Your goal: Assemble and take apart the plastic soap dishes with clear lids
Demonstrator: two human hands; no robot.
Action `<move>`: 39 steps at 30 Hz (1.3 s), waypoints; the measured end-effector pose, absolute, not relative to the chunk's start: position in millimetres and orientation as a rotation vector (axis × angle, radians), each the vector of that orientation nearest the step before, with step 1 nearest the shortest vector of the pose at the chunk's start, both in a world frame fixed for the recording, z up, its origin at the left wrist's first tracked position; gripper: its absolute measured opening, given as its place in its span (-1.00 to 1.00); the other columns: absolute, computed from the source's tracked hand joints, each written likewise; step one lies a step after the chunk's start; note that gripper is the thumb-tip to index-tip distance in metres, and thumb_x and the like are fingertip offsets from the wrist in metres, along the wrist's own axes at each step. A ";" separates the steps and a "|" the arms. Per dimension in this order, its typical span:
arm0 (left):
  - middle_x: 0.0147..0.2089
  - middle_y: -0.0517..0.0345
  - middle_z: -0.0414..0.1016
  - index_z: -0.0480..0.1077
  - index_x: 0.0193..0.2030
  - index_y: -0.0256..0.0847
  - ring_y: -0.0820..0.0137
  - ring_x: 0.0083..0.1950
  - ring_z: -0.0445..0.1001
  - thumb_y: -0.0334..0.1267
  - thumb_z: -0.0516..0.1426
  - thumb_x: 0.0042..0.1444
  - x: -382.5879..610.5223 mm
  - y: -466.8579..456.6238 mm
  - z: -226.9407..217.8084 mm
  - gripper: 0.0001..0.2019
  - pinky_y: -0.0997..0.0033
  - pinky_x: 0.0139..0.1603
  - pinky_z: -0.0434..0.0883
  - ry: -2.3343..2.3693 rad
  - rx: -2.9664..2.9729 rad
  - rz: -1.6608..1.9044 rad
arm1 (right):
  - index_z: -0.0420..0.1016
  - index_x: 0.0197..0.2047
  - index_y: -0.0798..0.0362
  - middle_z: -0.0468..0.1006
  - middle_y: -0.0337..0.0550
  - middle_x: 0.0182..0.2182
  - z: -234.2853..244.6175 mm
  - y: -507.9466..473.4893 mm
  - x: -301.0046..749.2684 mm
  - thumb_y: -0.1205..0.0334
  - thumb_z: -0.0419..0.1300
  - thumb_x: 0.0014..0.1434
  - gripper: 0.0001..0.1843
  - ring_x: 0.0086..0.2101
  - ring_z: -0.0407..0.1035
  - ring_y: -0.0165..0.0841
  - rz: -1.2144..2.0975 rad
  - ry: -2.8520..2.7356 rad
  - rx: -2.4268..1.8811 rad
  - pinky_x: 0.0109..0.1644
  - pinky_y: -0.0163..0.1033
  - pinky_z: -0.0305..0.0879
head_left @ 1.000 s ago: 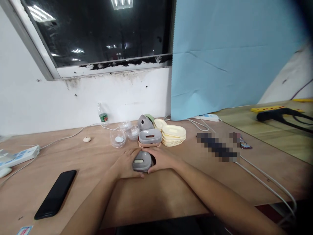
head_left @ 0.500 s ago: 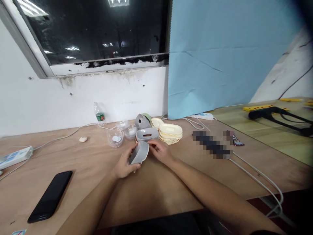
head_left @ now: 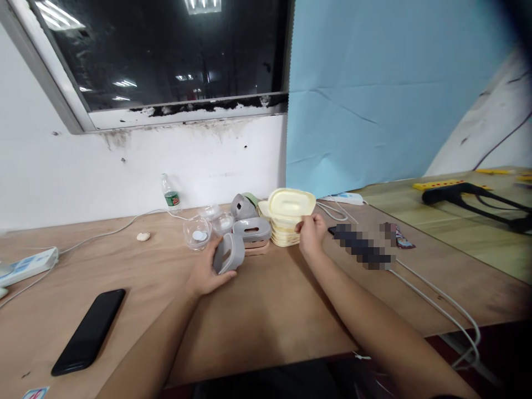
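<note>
My left hand [head_left: 206, 270] is closed around a grey oval plastic shell with a slot in it [head_left: 229, 254], tilted above the table. A pale yellow oval plastic tray [head_left: 292, 203] is pinched by its near edge in my right hand [head_left: 311, 233], raised over a stack of similar yellow trays [head_left: 285, 237]. Between the hands, another grey slotted shell [head_left: 253, 228] sits upon a pinkish piece [head_left: 256, 248]. Behind them stands a grey rounded part [head_left: 243, 206] with a small dark hole.
Clear plastic cups [head_left: 197, 234] holding white discs stand left of the shells, near a small bottle [head_left: 170, 193] by the wall. A black phone [head_left: 88, 332] lies front left. Power strips [head_left: 31, 270] and white cables [head_left: 440, 296] cross the table. A black-framed object [head_left: 474, 197] lies far right.
My right hand has left the grey shell, moved right and lifted a yellow tray off the stack. My left hand has turned the grey shell so its slot shows.
</note>
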State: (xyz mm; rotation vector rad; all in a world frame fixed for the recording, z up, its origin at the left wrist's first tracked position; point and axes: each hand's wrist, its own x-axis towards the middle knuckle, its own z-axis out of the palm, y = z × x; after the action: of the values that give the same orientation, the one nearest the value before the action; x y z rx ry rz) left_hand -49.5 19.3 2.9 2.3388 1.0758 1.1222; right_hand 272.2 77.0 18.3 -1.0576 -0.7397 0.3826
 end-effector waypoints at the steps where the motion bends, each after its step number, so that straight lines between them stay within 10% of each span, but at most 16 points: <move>1: 0.34 -0.16 0.12 -0.07 0.38 -0.15 -0.01 0.32 0.16 0.05 0.27 -0.05 -49.1 18.5 4.9 -0.07 -0.07 0.28 0.19 1.061 2.396 1.078 | 0.09 -0.54 -0.03 0.19 -0.45 -0.78 18.0 82.4 280.4 0.24 0.09 -0.03 -0.81 -0.73 0.16 -0.46 0.383 -0.668 -1.060 -0.66 -0.38 0.06; 11: 0.30 -0.14 0.05 0.02 0.37 -0.11 0.00 0.35 0.09 0.06 0.25 -0.03 -42.9 16.3 17.8 -0.14 -0.06 0.30 0.17 1.201 2.490 1.180 | 0.28 -0.02 0.04 0.52 -0.16 -0.27 13.9 94.8 331.4 0.27 0.15 -0.07 -0.53 -0.46 0.46 -0.38 0.155 -0.782 -1.062 -0.34 -0.20 0.44; 23: 0.32 -0.12 0.08 0.32 0.11 -0.15 -0.03 0.34 0.07 -0.08 0.23 0.00 21.4 57.2 46.5 -0.49 -0.08 0.30 0.13 1.220 2.758 1.166 | 0.51 0.01 0.06 0.51 -0.05 0.04 -3.0 93.8 356.4 0.21 0.05 0.07 -0.56 0.06 0.35 -0.18 0.180 -1.381 -1.263 0.20 0.05 0.18; 39: 0.35 -0.14 -0.01 0.26 0.15 -0.13 0.03 0.37 0.05 -0.03 0.24 0.04 35.5 69.8 24.7 -0.45 -0.08 0.30 0.16 1.336 2.556 1.378 | 0.55 -0.10 0.11 0.62 -0.05 -0.23 -23.6 120.4 358.3 0.17 0.15 -0.09 -0.55 -0.25 0.50 -0.21 0.630 -0.781 -1.098 -0.16 -0.07 0.44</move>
State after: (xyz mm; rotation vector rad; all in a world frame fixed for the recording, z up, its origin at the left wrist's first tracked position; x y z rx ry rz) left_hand 35.5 69.8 24.7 2.5562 1.3363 1.3776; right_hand 358.3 120.4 -23.6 -1.0978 -0.7807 0.6301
